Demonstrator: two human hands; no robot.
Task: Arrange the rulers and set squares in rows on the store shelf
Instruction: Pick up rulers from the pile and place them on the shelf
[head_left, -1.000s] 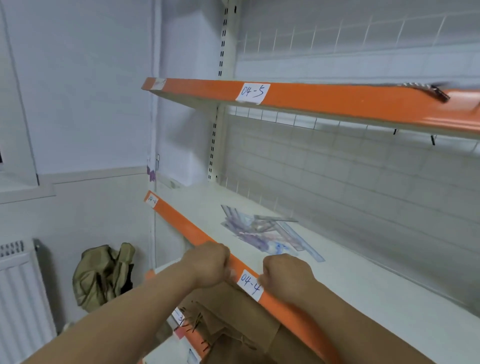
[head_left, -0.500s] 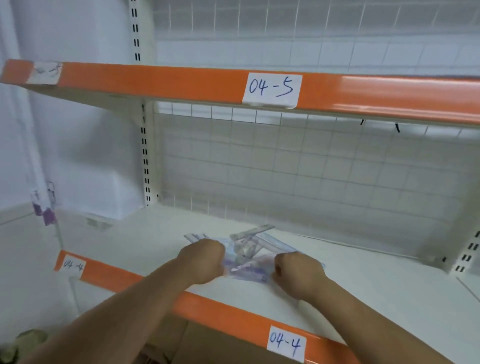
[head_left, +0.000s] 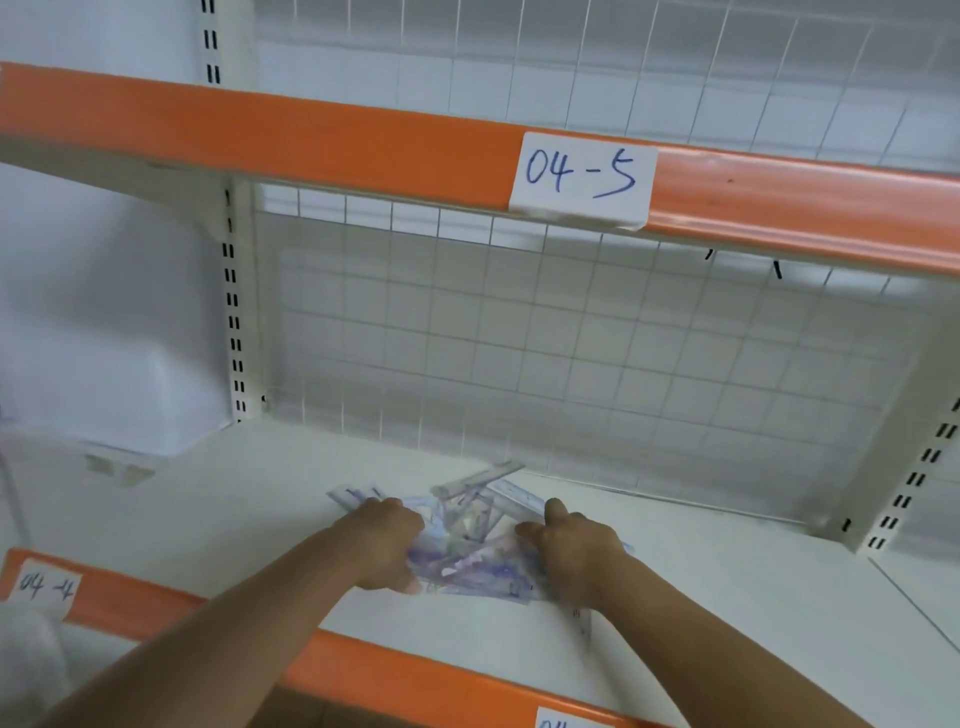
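Shelf (head_left: 208, 509) white, wire grid (head_left: 571, 364) at far side, orange lip (head_left: 389, 670) near me. Pile of rulers and set squares (head_left: 467, 558) mid-shelf. My left hand (head_left: 387, 545) and right hand (head_left: 574, 551) grip its sides. Open surface left and right; upper shelf (head_left: 311, 140) overhead.

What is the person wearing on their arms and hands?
Nothing that shows. The left hand and right hand are bare: no gloves, rings or watch in view. The left forearm and right forearm are bare too, with no sleeve showing.
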